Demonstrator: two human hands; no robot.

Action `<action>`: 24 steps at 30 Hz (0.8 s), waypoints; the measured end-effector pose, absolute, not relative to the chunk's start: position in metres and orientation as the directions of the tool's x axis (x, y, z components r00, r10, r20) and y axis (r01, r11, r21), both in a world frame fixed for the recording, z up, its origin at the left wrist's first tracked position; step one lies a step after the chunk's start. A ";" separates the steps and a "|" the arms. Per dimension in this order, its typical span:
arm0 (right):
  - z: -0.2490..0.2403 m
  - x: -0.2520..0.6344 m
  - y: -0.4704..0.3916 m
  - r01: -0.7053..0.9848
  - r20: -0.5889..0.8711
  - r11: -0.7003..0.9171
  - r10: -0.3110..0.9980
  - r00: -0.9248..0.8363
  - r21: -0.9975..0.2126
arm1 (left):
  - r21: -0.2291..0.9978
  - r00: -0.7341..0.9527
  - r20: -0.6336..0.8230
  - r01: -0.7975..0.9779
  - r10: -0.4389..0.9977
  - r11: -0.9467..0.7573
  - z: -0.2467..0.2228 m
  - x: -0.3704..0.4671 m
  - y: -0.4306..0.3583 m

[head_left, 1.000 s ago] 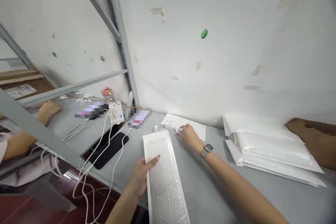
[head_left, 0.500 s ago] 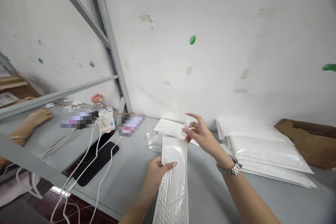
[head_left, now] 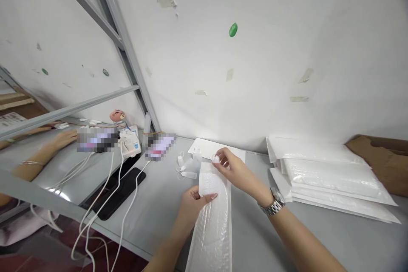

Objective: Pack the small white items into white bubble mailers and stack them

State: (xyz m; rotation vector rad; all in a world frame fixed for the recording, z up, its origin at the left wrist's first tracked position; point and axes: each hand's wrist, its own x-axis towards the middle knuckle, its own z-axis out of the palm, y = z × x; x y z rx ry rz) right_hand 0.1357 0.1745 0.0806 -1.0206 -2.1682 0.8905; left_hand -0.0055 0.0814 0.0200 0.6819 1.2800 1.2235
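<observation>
My left hand [head_left: 194, 206] pinches a long white bubble mailer [head_left: 212, 221] by its left side, with the thumb lying on top. Above the mailer's far end, my right hand [head_left: 234, 170] holds a small white piece [head_left: 216, 158] with a thin loop between thumb and fingertips; its exact kind I cannot make out. Left of the mailer's far end lie several small white pieces [head_left: 187, 165] with thin cord loops. A white plug adapter [head_left: 196, 155] stands beside them. Behind it rests a flat white sheet [head_left: 208, 148].
Stacked white bubble mailers [head_left: 331, 174] lie right, before a brown cardboard box [head_left: 379, 161]. At left are a black phone [head_left: 119, 195], white cables [head_left: 129, 216], a blurred-out phone [head_left: 161, 146], a power strip [head_left: 130, 142] and a metal shelf post [head_left: 130, 51]. Another person's hand [head_left: 65, 138] rests beyond.
My right hand has moved left and down, bringing the small white piece over the mailer's far end. My left hand keeps its grip. Another person's hand at left has moved right.
</observation>
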 end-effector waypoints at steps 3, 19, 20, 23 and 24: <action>0.075 0.134 0.176 0.399 0.243 0.495 0.810 -0.534 -0.772 | 0.912 -0.156 -0.340 -0.296 0.927 0.285 0.019 -0.006 0.081; 0.077 0.132 0.175 0.464 -0.010 0.285 0.845 -0.535 -0.839 | 0.887 -0.123 -0.358 -0.355 0.926 0.296 0.021 -0.006 0.078; 0.077 0.132 0.175 0.468 -0.024 0.268 0.848 -0.529 -0.842 | 0.888 -0.126 -0.357 -0.354 0.926 0.294 0.022 -0.006 0.078; 0.078 0.132 0.175 0.478 -0.061 0.226 0.856 -0.514 -0.849 | 0.886 -0.134 -0.361 -0.357 0.923 0.295 0.022 -0.006 0.077; 0.078 0.132 0.175 0.484 -0.070 0.217 0.859 -0.508 -0.848 | 0.886 -0.132 -0.361 -0.359 0.923 0.295 0.021 -0.006 0.077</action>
